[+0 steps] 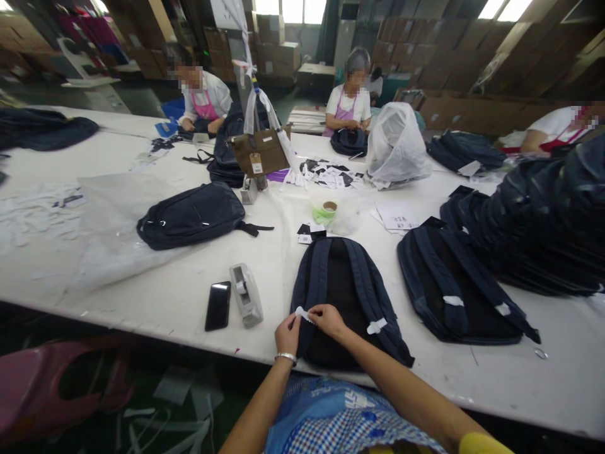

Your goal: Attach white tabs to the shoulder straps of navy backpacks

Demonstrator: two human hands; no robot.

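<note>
From the head camera, the backpack (341, 296) lies in front of me at the near edge of the counter (184, 287), back panel up and top pointing away. That leaves both shoulder straps on top, where I can reach them. My left hand (287, 334) and right hand (331, 320) meet over the lower end of one strap (312, 277). Both have fingertips pinched together on a small white strip (302, 313), each taking one end so it stays taut against the webbing. The other strap (366, 277) already has a white band (377, 326) around it at about the same height. A tape dispenser (246, 294) stands just beside my left hand, close enough to reach without leaning. A dark phone (218, 305) lies flat against its far side, clear of the work. To my right a second pack (454, 296) lies the same way up with white bands on both straps, near a tall pile of packs (543, 221). A green tape roll (326, 211) and loose tags (331, 173) sit mid-counter, within reach of the co-workers seated across from me. Another pack (193, 214) rests face up to my left on clear plastic sheeting (108, 239).
</note>
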